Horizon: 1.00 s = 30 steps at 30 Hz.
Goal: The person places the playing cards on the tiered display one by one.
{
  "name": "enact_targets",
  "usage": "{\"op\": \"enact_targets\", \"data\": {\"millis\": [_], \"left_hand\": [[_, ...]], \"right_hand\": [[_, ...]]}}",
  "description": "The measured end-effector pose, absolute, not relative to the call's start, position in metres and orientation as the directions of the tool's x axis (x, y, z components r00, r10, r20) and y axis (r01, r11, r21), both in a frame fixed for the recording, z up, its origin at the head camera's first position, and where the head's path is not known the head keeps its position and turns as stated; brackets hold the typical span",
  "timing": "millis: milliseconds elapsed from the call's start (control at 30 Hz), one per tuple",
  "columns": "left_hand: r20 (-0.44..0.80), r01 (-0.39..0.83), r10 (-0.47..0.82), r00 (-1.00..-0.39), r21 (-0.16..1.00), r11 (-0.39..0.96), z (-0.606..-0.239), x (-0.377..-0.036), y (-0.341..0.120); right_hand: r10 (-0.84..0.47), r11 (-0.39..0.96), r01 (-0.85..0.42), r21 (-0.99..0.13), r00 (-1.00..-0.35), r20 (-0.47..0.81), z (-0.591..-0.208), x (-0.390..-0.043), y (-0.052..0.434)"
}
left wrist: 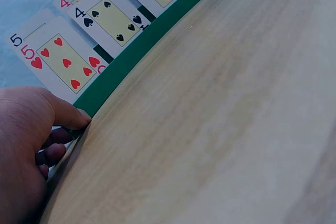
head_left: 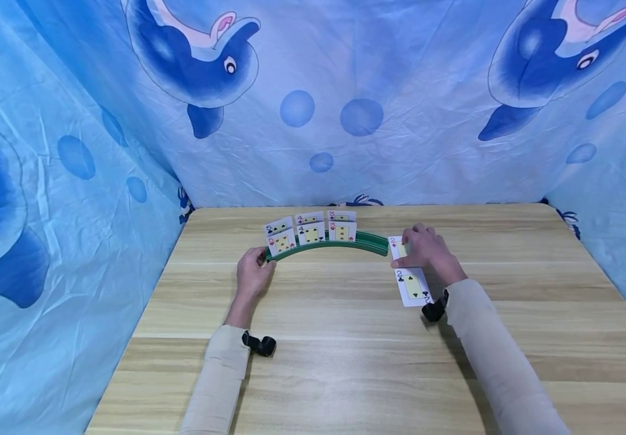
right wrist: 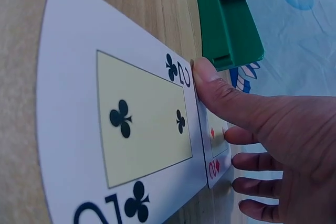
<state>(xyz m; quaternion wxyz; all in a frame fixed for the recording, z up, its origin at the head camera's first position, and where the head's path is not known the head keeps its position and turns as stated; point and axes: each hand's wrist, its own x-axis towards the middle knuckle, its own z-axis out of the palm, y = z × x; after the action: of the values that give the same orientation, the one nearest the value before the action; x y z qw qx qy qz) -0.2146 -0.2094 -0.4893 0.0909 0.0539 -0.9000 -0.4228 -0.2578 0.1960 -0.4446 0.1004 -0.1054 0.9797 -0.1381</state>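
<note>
A curved green card holder [head_left: 371, 243] lies toward the back of the table. My left hand [head_left: 253, 273] pinches its left end, thumb [left wrist: 79, 119] on the front side and fingers partly hidden behind. Paired cards stand in it: a five of hearts [left wrist: 63, 62] before a black five, a four of spades [left wrist: 107, 18] before a red four, and a three of hearts [head_left: 342, 231] before a red three. Beyond the holder's right end, my right hand [head_left: 428, 249] grips the two of diamonds [right wrist: 216, 153] between thumb and fingers. The two of clubs [head_left: 413, 288] lies just in front of it.
A wood-grain table [head_left: 335, 356] spreads around both hands. Blue curtains [head_left: 324, 72] with dolphin prints hang behind and at both sides, reaching down to the table's back edge. Each wrist wears a small black camera [head_left: 261, 345].
</note>
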Motion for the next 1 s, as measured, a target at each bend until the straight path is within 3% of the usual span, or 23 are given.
{"op": "enact_targets", "data": {"millis": [767,1000], "left_hand": [[0.109,-0.020,-0.169,-0.980,0.784,0.621,-0.492,-0.213,-0.211],[0.109,-0.023,-0.172,-0.979,0.781,0.623,-0.490,-0.213,-0.211]], "right_hand": [[-0.171,0.946,-0.173,-0.275,-0.985,0.033,-0.455,-0.259,0.196],[-0.126,0.924,-0.123,-0.363,-0.992,0.015,-0.459,-0.259,0.199]]}}
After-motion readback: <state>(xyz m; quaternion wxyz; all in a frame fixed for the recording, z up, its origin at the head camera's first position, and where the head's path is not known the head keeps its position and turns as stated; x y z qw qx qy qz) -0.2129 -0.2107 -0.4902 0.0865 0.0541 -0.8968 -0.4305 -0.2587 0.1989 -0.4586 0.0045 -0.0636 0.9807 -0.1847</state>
